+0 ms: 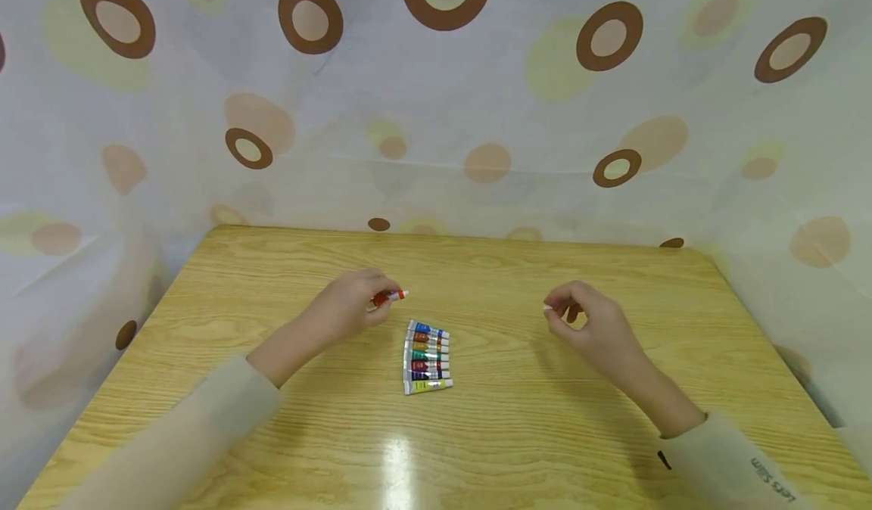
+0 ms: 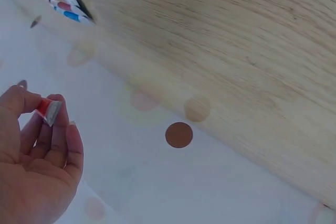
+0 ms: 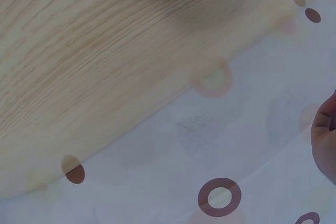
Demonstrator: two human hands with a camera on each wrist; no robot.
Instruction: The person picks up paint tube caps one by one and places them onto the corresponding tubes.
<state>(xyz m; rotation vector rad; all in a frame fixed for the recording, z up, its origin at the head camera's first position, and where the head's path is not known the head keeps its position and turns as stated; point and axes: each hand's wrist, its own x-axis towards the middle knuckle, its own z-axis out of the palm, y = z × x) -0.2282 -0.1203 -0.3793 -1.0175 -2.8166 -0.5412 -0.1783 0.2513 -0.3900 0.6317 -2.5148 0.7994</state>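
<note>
Thumb and fingers of my left hand (image 1: 357,298) pinch a red paint tube (image 1: 390,296) above the table, its white tip pointing right. In the left wrist view the tube's flat silver end (image 2: 52,111) shows between the fingertips. Off to the right, my right hand (image 1: 593,324) pinches a tiny white piece (image 1: 548,308), which looks like a tube cap; most of it is hidden. Only part of that hand shows in the right wrist view. Between the hands and nearer me lies a column of several paint tubes (image 1: 427,356), side by side, in blue, brown, green, red, yellow and other colours.
A wooden table (image 1: 504,434) spreads under both hands. Along its back and sides hangs a pale curtain (image 1: 436,116) with brown, peach and yellow circles. Light glares off the tabletop near the front.
</note>
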